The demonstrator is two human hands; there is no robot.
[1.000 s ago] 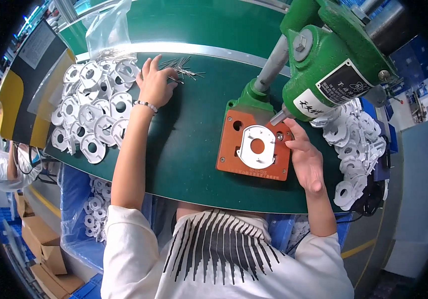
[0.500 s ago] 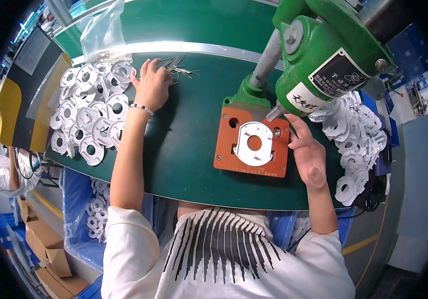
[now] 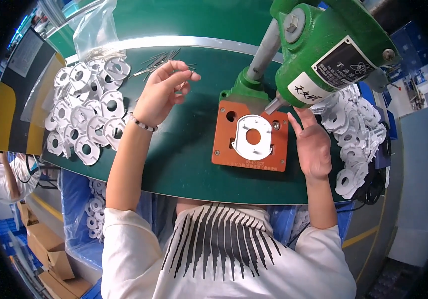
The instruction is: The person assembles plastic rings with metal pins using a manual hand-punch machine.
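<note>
My left hand [image 3: 161,94] is raised over the green table, thumb and forefinger pinched together. A small bit of a thin metal pin [image 3: 192,72] shows at the fingertips; the fingers hide most of it. Just behind lie several loose thin metal pins [image 3: 156,61]. On an orange fixture block [image 3: 222,142] rests a white plastic ring plate [image 3: 246,148] with a round central hole and small upright posts. My right hand [image 3: 313,148] is beside the block's right edge, fingers loosely extended and holding nothing. Its fingertips are close to the metal ram [image 3: 275,104] of a green press [image 3: 301,65].
White ring plates are heaped at the left [image 3: 81,115] and at the right [image 3: 351,132]. A clear plastic bag [image 3: 94,30] with more pins stands at the back left. The press column [image 3: 265,50] rises behind the fixture. Below the table are blue lined bins [image 3: 77,219].
My left hand has lifted away from the loose pins and moved right, its fingers now pinched. My right hand stays beside the fixture, shifted slightly up. The head view has tilted a little.
</note>
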